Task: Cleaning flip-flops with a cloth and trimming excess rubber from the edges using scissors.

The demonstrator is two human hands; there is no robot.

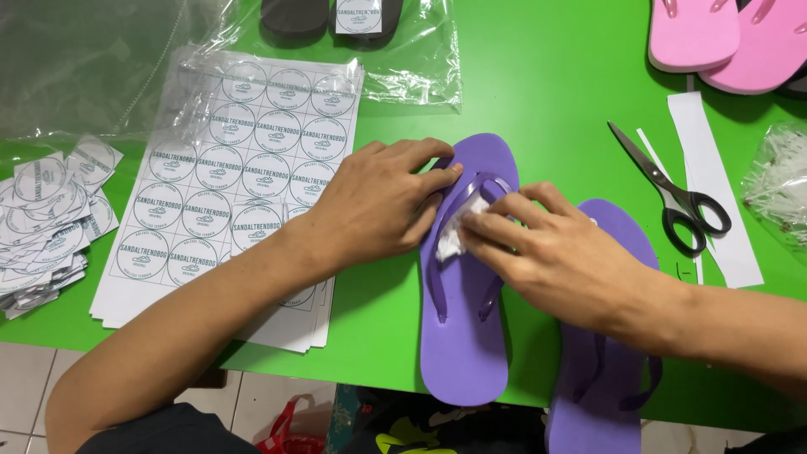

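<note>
Pressing a small white sticker (pixel 454 238) down on the purple flip-flop (pixel 465 294), just under its strap (pixel 476 192), near the toe end. Lying flat on the green desk (pixel 538 92), this flip-flop, with its heel poking over the near edge. Resting the left hand (pixel 374 206) on the left side of the toe end, fingers loose and spread, holding the flip-flop still and gripping nothing. Pushing with the right hand (pixel 551 252), fingertips (pixel 477 229) flat on the sticker, not clenched. To do it well: keeping the left hand steady so nothing slides, rubbing from the middle of the sticker out to its edges so no bumps or wrinkles stay, and keeping the strap out of the way. Probably best going slow, since a crooked sticker is hard to fix. Lying just beside on the right, partly under the right arm, a second purple flip-flop (pixel 618 235). Waiting on the left, sheets of round stickers (pixel 227 168) and a pile of cut stickers (pixel 46 219). Sitting further right, black scissors (pixel 672 189) and white paper strips (pixel 714 176).
</note>
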